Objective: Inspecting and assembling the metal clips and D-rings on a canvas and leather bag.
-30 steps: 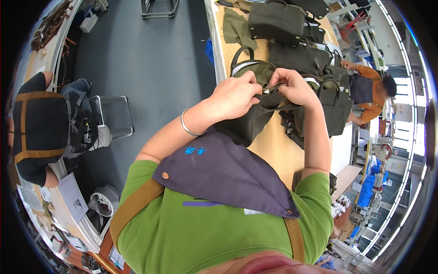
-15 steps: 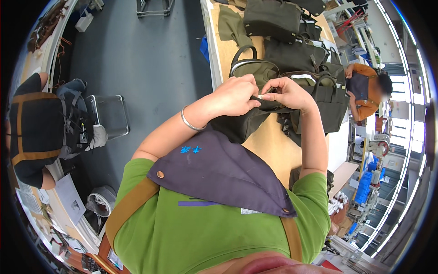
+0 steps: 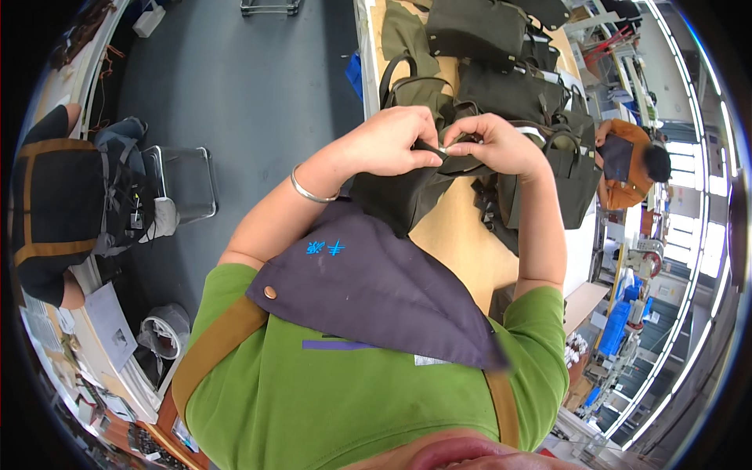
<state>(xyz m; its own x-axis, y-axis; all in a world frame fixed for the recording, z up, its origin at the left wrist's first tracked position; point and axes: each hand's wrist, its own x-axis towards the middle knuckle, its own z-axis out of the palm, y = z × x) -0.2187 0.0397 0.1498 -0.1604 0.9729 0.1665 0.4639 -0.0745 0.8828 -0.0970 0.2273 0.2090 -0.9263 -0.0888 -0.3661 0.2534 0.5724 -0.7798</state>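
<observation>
Head view: I see the left hand and the right hand meeting above the near edge of the wooden surface, each grip pinched shut on the strap of a dark olive bag, a small metal fitting between the fingertips. Hanging from both hands, that bag half overhangs the surface's near edge. By my reading the fitting is mid-attachment, while finished olive bags crowd the far side, a co-worker in orange beyond.

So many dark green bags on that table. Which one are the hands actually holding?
The dark olive bag hanging off the near table edge: left hand and right hand pinch its strap between them. The other bags lie untouched farther back.
</observation>
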